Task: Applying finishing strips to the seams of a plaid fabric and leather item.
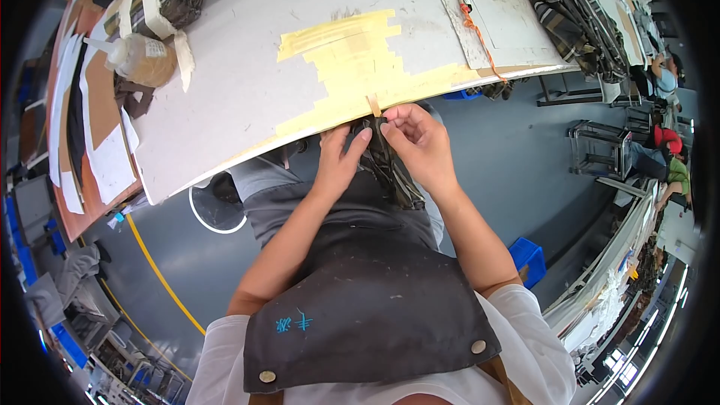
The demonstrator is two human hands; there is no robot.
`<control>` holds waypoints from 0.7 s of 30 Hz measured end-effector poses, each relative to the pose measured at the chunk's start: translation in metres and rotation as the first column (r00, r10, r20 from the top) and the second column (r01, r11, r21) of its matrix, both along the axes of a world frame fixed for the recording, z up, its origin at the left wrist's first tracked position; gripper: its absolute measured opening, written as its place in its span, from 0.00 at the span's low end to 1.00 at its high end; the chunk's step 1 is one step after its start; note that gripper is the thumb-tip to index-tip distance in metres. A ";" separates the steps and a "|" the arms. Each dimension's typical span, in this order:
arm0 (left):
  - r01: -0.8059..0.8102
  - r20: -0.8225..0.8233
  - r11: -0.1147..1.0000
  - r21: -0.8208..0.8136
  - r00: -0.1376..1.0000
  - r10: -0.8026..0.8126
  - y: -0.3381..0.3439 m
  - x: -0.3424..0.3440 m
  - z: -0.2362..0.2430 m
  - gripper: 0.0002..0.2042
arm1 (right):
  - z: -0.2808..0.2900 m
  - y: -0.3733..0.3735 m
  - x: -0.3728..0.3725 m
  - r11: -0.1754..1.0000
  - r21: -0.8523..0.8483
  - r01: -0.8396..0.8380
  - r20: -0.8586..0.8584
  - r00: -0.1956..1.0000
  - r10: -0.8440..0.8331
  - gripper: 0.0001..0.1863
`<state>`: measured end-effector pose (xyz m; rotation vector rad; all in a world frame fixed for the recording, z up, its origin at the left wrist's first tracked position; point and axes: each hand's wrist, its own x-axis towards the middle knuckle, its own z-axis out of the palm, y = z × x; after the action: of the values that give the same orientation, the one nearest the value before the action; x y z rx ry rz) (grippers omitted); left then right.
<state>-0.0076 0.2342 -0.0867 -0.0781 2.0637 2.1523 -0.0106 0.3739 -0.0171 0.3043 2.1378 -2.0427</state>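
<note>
Head view: dark plaid fabric [387,162] hangs at the table's [232,97] near edge.
Left hand [337,159] loosely curled, thumb at cloth, hidden fingertips unclear; right hand [420,146] pinches the top, thumb to forefinger. Best hold cloth taut, tips near tan strip [373,105].

Around me the floor [517,165] spreads smooth and blue-grey, a yellow line [160,275] curving across it at lower left. A pale-topped worktable [225,97] fills the upper middle. Over at right I see dark stools [600,133] above a long, cluttered table [600,270]; bright strip lights [646,334] glow in the lower right corner.
</note>
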 end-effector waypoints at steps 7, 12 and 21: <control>0.124 0.057 0.956 0.267 0.988 -0.144 0.001 -0.004 -0.028 0.12 | 0.004 -0.007 0.001 0.998 -0.032 0.059 0.018 0.998 -0.059 0.08; 0.048 0.143 0.906 0.421 0.983 -0.118 0.003 -0.003 -0.020 0.10 | 0.012 -0.002 0.008 0.997 -0.072 -0.014 0.030 0.999 0.016 0.10; 0.038 0.133 0.953 0.300 0.988 -0.081 0.004 -0.002 -0.031 0.08 | 0.002 -0.006 -0.008 0.980 -0.177 0.093 0.206 0.977 -0.056 0.08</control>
<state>-0.0094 0.2386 -0.1178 -0.1279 1.6259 2.3171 -0.0190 0.3680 -0.0146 0.5463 1.8301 -2.1316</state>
